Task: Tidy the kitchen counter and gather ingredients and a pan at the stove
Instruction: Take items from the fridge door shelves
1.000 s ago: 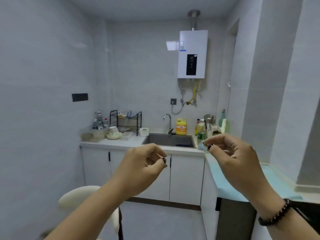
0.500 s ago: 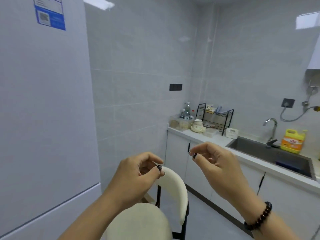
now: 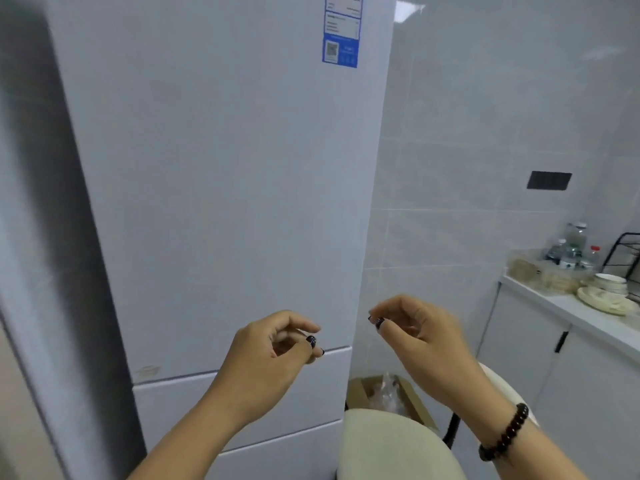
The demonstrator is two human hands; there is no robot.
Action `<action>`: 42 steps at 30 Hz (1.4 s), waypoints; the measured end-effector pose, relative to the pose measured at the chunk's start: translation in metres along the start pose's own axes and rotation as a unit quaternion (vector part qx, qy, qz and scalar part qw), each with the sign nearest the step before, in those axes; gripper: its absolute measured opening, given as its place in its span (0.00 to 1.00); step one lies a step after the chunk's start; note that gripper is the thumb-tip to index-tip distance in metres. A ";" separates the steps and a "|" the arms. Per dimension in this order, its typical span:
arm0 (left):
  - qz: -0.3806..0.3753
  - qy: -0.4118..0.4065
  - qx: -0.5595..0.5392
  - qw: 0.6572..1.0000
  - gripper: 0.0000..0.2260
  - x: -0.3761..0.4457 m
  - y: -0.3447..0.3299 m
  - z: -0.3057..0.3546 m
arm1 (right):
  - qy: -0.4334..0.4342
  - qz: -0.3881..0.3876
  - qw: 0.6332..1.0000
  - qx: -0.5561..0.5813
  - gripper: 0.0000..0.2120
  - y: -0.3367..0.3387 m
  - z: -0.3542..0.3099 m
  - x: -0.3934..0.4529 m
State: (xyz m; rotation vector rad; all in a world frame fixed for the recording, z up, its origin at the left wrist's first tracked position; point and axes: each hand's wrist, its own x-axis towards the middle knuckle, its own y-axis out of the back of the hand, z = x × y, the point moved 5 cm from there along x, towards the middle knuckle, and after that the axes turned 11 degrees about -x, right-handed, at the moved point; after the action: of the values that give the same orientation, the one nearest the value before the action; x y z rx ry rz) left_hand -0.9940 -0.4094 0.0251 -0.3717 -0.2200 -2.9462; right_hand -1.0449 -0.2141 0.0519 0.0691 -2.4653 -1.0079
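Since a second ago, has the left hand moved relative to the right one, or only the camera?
Cannot tell for certain. The view panned left from the sink to the fridge, but the left hand and right hand keep the same loosely curled, empty pose side by side.

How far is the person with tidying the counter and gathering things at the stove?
Nothing looks done yet. The counter is cluttered with bowls, a plate and bottles. In hand: nothing; the left hand and right hand hover loosely curled before the closed fridge. Left: everything. No stove, pan or ingredients are in view.
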 end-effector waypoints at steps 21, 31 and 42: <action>0.325 0.047 0.017 0.944 0.37 0.086 0.248 -0.107 | 0.044 -0.097 0.991 0.081 0.11 -0.209 -0.097 0.107; 0.331 0.025 0.019 0.943 0.31 0.112 0.262 -0.138 | 0.002 -0.150 0.986 0.068 0.11 -0.267 -0.087 0.119; 0.302 0.084 0.074 0.947 0.36 0.096 0.269 -0.146 | -0.013 -0.157 0.985 0.070 0.09 -0.257 -0.097 0.101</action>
State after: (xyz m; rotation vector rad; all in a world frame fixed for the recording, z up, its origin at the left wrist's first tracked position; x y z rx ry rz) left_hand -1.0712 -0.7101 -0.0564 -0.1310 -0.2496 -2.3218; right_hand -1.1246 -0.4862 -0.0199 0.5069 -2.5990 -0.9604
